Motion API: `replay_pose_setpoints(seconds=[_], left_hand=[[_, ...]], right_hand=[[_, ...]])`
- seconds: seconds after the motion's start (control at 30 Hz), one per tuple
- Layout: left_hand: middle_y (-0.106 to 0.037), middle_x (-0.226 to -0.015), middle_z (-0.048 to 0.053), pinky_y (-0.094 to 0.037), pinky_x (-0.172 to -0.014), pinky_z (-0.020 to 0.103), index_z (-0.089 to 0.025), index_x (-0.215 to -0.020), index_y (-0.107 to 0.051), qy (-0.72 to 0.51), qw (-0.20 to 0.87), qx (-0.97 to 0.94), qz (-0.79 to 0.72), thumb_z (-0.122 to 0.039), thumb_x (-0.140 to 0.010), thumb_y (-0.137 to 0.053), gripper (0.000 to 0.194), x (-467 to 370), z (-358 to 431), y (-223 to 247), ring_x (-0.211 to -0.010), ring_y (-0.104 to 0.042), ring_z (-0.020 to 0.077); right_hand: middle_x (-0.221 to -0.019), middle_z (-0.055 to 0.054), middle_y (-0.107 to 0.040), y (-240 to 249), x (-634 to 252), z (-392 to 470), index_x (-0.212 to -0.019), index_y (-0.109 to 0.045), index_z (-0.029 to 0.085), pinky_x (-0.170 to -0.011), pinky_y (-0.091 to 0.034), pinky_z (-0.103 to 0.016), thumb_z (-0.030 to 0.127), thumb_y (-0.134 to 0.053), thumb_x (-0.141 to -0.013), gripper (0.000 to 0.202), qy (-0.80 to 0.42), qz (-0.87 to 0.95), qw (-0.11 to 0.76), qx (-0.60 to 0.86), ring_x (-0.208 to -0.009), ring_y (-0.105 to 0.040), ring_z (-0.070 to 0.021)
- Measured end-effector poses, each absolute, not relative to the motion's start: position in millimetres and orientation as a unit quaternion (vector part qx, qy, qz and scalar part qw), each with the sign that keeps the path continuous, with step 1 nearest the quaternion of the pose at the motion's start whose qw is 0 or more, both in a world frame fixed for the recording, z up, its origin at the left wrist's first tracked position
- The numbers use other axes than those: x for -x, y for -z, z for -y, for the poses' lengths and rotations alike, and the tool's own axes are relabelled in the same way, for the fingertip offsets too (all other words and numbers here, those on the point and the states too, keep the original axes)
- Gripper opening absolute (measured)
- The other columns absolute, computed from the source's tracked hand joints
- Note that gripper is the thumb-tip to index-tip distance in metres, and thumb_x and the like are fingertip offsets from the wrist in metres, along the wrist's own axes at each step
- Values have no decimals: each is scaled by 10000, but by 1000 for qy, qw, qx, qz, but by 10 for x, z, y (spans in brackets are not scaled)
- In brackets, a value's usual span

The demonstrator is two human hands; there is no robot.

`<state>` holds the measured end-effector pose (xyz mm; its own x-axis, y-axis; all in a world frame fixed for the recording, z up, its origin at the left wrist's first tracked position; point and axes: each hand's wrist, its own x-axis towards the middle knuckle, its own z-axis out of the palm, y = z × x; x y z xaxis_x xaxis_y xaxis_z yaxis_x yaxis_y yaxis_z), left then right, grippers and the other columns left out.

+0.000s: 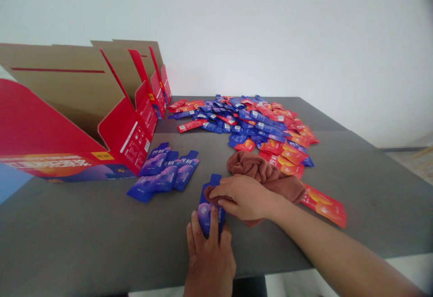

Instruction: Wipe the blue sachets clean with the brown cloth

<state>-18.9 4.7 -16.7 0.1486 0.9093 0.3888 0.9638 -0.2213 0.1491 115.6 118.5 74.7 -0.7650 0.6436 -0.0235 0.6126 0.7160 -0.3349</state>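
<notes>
A blue pouch (204,213) lies flat on the grey table, near its front edge. My left hand (210,247) rests on the pouch's lower end with its fingers spread. My right hand (245,195) is closed on a brown cloth (257,168) and presses a fold of it on the pouch's upper part. The rest of the cloth lies bunched behind and to the right of that hand. Left of the pouch, several blue pouches (165,175) overlap in a small group. One red pouch (326,204) lies right of the cloth, partly beneath it.
Open red cardboard boxes (126,141) stand in a row along the left of the grey table (84,225). A large heap of blue and red pouches (250,118) spreads over the table's far middle. Behind is a white wall (270,30).
</notes>
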Motion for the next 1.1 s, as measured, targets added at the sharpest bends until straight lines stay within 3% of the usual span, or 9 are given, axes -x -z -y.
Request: replay_pose_setpoints(seconds=[0.4, 0.87, 1.1], left_hand=[[-530, -1285, 50, -361, -975, 587, -237, -932, -670, 199, 59, 756, 621, -235, -679, -640, 255, 175, -48, 111, -1227, -338, 442], [-526, -1304, 41, -371, -980, 581, -255, -1013, -657, 198, 26, 746, 635, -299, -663, -685, 355, 181, -50, 88, -1232, -349, 444], [-550, -1275, 40, -371, -988, 579, -244, -924, -682, 201, 26, 748, 632, -268, -621, -725, 307, 172, -56, 36, -1223, -368, 445]], right_hand=[[-926, -45, -634, -707, -1165, -1236, -1026, -634, 208, -739, -362, -277, 246, -424, -884, 257, -156, 913, 58, 373, -867, -561, -170], [-884, -26, -621, -749, -1167, -1179, -975, -632, 221, -714, -360, -268, 240, -430, -874, 226, -168, 937, 51, 303, -835, -560, -160], [-910, -33, -629, -705, -1170, -1231, -1017, -633, 219, -715, -361, -271, 249, -427, -881, 249, -157, 917, 60, 361, -839, -563, -164]])
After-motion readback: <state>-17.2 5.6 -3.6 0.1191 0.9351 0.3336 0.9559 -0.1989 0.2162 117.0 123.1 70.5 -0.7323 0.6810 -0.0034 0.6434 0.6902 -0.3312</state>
